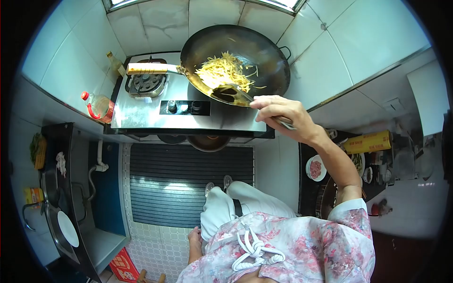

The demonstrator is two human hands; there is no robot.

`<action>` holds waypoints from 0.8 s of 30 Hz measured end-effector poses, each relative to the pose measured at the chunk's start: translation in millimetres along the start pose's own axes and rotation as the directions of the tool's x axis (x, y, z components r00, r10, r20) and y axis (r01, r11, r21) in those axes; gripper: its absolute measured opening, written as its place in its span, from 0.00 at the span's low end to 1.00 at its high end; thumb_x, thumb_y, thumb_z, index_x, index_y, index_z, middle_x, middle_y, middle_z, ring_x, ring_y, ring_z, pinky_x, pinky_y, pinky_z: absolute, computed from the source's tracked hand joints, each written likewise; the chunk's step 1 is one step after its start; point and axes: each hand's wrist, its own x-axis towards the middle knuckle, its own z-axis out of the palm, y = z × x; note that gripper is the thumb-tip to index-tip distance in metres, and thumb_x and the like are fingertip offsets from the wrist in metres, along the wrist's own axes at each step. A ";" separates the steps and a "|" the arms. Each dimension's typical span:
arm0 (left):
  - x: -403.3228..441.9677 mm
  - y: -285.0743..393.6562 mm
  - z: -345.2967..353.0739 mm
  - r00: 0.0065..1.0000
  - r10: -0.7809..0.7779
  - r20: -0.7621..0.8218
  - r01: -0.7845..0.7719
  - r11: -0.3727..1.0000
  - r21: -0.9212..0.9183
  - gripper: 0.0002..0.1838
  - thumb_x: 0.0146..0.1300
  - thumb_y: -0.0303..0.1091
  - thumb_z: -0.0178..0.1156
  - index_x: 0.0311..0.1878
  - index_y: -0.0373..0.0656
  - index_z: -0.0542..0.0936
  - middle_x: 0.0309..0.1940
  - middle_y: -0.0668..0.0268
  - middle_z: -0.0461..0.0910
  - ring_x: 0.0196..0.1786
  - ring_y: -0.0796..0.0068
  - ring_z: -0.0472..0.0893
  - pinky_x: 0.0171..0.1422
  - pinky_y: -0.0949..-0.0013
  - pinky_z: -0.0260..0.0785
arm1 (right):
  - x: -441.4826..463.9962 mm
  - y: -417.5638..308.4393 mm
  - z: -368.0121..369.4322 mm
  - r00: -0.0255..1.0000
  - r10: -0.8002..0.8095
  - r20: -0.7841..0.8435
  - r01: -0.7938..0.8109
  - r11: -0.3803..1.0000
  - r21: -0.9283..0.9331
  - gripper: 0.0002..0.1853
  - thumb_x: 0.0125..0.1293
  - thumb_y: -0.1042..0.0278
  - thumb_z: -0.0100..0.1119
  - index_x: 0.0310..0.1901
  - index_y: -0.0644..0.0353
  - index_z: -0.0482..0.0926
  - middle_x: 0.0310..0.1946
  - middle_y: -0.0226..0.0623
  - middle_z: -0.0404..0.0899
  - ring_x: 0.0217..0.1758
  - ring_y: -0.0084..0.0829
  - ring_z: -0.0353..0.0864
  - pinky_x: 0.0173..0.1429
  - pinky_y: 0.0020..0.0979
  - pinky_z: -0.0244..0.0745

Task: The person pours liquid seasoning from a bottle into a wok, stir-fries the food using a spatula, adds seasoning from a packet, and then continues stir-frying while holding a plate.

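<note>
A large dark wok (pixel 266 61) stands on the right side of the stove, with pale yellow shredded food (pixel 222 70) in it. My right hand (pixel 283 113) is closed round the handle of a metal spatula (pixel 233 92), whose blade rests inside the wok at its near edge, against the food. The wok's wooden handle (pixel 147 68) points left over the other burner, and no hand touches it. Low beside my leg hangs my left hand (pixel 195 234), away from the stove, its fingers small and partly hidden.
Left of the stove stand a red-capped bottle (pixel 101 107) and a smaller glass bottle (pixel 115 63). On the right counter are a bowl of pink meat (pixel 315 168) and a yellow box (pixel 368 142). A sink with a white plate (pixel 68 228) is at the left.
</note>
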 end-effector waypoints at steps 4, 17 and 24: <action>6.8 7.3 0.0 0.997 0.020 0.070 -0.020 1.000 -0.013 0.22 0.63 0.24 0.50 0.62 0.41 0.73 0.40 0.59 0.82 0.34 0.69 0.84 0.27 0.67 0.79 | 1.9 53.9 34.7 0.999 -0.001 -0.043 -0.003 0.996 -0.089 0.13 0.52 0.87 0.63 0.37 0.59 0.81 0.50 0.39 0.81 0.58 0.40 0.78 0.60 0.36 0.75; -8.6 -16.2 -20.8 0.974 -0.100 -0.205 0.108 0.994 0.027 0.18 0.66 0.27 0.50 0.58 0.39 0.74 0.41 0.56 0.79 0.40 0.59 0.83 0.44 0.55 0.81 | 29.1 114.9 -23.6 0.688 0.387 -0.614 -0.405 0.907 0.118 0.05 0.63 0.78 0.60 0.39 0.61 0.84 0.40 0.29 0.85 0.41 0.17 0.79 0.48 0.21 0.75; -52.6 -4.3 6.9 0.959 -0.058 -0.279 0.099 0.986 0.137 0.13 0.67 0.35 0.55 0.51 0.39 0.77 0.39 0.57 0.80 0.38 0.63 0.83 0.36 0.58 0.81 | 24.9 219.6 -58.0 0.193 0.814 -0.548 -0.423 0.573 0.702 0.10 0.61 0.73 0.63 0.44 0.55 0.83 0.41 0.37 0.81 0.42 0.33 0.83 0.41 0.33 0.84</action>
